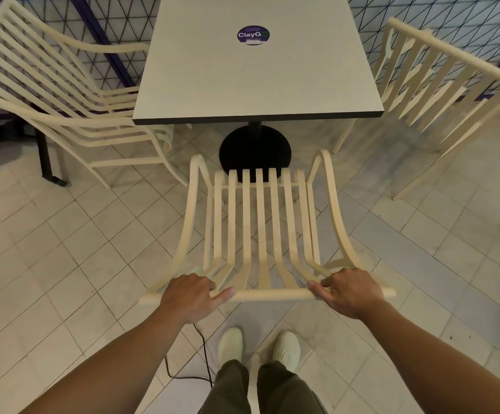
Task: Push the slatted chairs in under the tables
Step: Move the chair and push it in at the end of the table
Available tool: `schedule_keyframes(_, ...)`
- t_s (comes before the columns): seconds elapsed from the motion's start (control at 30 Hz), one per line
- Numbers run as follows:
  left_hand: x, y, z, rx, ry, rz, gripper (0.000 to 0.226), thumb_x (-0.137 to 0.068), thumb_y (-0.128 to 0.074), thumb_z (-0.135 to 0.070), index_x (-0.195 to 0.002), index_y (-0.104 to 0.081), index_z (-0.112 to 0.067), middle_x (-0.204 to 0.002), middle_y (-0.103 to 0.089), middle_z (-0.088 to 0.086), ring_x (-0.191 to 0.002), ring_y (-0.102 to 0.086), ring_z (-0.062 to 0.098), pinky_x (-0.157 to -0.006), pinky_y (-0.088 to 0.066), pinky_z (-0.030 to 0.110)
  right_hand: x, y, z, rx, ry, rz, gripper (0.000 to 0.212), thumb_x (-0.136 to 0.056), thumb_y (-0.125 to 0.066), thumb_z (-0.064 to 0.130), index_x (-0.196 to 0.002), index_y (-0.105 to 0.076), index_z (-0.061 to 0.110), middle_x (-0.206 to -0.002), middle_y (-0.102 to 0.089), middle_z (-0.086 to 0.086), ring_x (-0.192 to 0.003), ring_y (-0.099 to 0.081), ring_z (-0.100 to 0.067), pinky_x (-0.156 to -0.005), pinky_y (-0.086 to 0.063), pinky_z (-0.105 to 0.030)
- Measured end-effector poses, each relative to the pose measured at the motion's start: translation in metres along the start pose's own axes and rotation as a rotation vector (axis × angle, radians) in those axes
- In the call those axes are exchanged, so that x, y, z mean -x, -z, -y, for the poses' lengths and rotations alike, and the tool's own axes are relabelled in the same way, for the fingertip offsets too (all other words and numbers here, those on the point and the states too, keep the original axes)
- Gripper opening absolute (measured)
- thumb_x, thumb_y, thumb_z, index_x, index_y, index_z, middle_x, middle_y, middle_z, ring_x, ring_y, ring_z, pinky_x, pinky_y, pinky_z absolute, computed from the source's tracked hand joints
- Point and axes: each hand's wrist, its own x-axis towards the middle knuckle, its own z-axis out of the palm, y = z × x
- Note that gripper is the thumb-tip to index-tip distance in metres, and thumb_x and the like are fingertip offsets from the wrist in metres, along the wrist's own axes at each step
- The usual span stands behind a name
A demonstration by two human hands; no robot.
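A cream slatted chair stands straight in front of me, its seat facing the grey square table. The chair's front edge sits over the table's black round base, short of the tabletop edge. My left hand grips the left part of the chair's top back rail. My right hand grips the right part of the same rail, fingers curled over it.
A second cream slatted chair stands at the table's left side, partly under it. A third chair stands at the right, apart from the table. A black cable trails on the tiled floor by my feet. A patterned wall runs behind.
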Motion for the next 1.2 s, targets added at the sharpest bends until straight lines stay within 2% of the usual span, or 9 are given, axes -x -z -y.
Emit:
schedule_keyframes(0.33,0.005,-0.002,0.001,0.019,0.001,-0.038,0.13,-0.053,0.023,-0.098,-0.11,-0.075,-0.035,-0.091,-0.071,-0.009,-0.084,-0.063,0.013,-0.075,-0.048,0.031,0.006,-0.003,0.003,0.025,-0.009,0.013,0.107,-0.072,0.008,0.087,-0.101,-0.079,0.033,-0.073,-0.068,0.012,-0.062,-0.059,-0.006,-0.063,-0.049,-0.02)
schedule_keyframes(0.6,0.008,-0.006,0.001,0.002,-0.006,-0.044,0.124,-0.056,0.019,-0.097,-0.113,-0.073,-0.037,-0.093,-0.071,-0.009,-0.086,-0.062,0.015,-0.073,-0.044,0.031,0.013,-0.008,0.003,0.014,-0.005,0.02,0.102,-0.074,0.003,0.087,-0.102,-0.079,0.034,-0.07,-0.066,0.013,-0.06,-0.058,-0.006,-0.058,-0.039,-0.017)
schedule_keyframes(0.7,0.009,-0.007,0.002,-0.011,0.006,-0.006,0.112,-0.065,0.011,-0.094,-0.12,-0.068,-0.038,-0.101,-0.071,-0.008,-0.089,-0.062,0.016,-0.073,-0.043,0.032,0.011,-0.005,0.004,0.058,0.028,0.029,0.1,-0.075,0.005,0.084,-0.103,-0.078,0.034,-0.074,-0.067,0.013,-0.062,-0.058,-0.006,-0.058,-0.04,-0.017)
schedule_keyframes(0.77,0.009,-0.007,0.001,-0.072,-0.052,0.04,0.106,-0.069,0.014,-0.081,-0.129,-0.062,-0.039,-0.105,-0.069,-0.005,-0.084,-0.057,0.017,-0.07,-0.041,0.033,0.01,-0.004,0.004,0.067,0.046,0.048,0.095,-0.08,0.002,0.082,-0.107,-0.076,0.035,-0.078,-0.068,0.012,-0.066,-0.06,-0.007,-0.06,-0.042,-0.019)
schedule_keyframes(0.87,0.011,-0.005,0.0,-0.071,-0.054,0.078,0.087,-0.085,0.005,-0.072,-0.119,-0.066,-0.035,-0.094,-0.067,-0.005,-0.081,-0.059,0.018,-0.071,-0.047,0.036,0.007,-0.003,0.003,0.056,0.05,0.095,0.08,-0.089,-0.01,0.077,-0.112,-0.075,0.037,-0.075,-0.066,0.014,-0.066,-0.059,-0.006,-0.059,-0.039,-0.018)
schedule_keyframes(0.93,0.014,-0.001,-0.004,-0.056,-0.04,0.076,0.068,-0.098,-0.01,-0.066,-0.118,-0.067,-0.034,-0.091,-0.068,-0.003,-0.085,-0.063,0.02,-0.077,-0.051,0.037,0.005,-0.004,0.0,0.042,0.067,0.079,0.09,-0.082,-0.004,0.082,-0.111,-0.076,0.038,-0.073,-0.066,0.014,-0.064,-0.059,-0.007,-0.059,-0.043,-0.018)
schedule_keyframes(1.0,0.019,0.003,-0.009,-0.084,-0.071,0.084,0.048,-0.106,-0.023,-0.053,-0.133,-0.059,-0.037,-0.099,-0.069,0.002,-0.091,-0.065,0.023,-0.081,-0.052,0.04,0.004,-0.006,-0.004,0.034,0.071,0.066,0.096,-0.076,0.001,0.084,-0.111,-0.076,0.038,-0.075,-0.068,0.013,-0.064,-0.06,-0.008,-0.063,-0.05,-0.02)
schedule_keyframes(1.07,0.022,0.005,-0.01,-0.115,-0.1,0.085,0.042,-0.108,-0.027,-0.047,-0.141,-0.053,-0.04,-0.106,-0.07,0.003,-0.096,-0.065,0.023,-0.084,-0.053,0.042,0.005,-0.007,-0.005,0.014,0.071,0.064,0.099,-0.075,0.003,0.085,-0.111,-0.076,0.038,-0.076,-0.068,0.013,-0.065,-0.06,-0.008,-0.065,-0.052,-0.021)
schedule_keyframes(1.2,0.022,0.003,-0.009,-0.148,-0.132,0.068,0.041,-0.108,-0.028,-0.047,-0.141,-0.051,-0.04,-0.109,-0.069,0.001,-0.097,-0.064,0.021,-0.086,-0.054,0.042,0.005,-0.008,-0.004,0.016,0.074,0.061,0.101,-0.074,0.006,0.087,-0.111,-0.076,0.039,-0.078,-0.07,0.013,-0.067,-0.061,-0.008,-0.066,-0.053,-0.023)
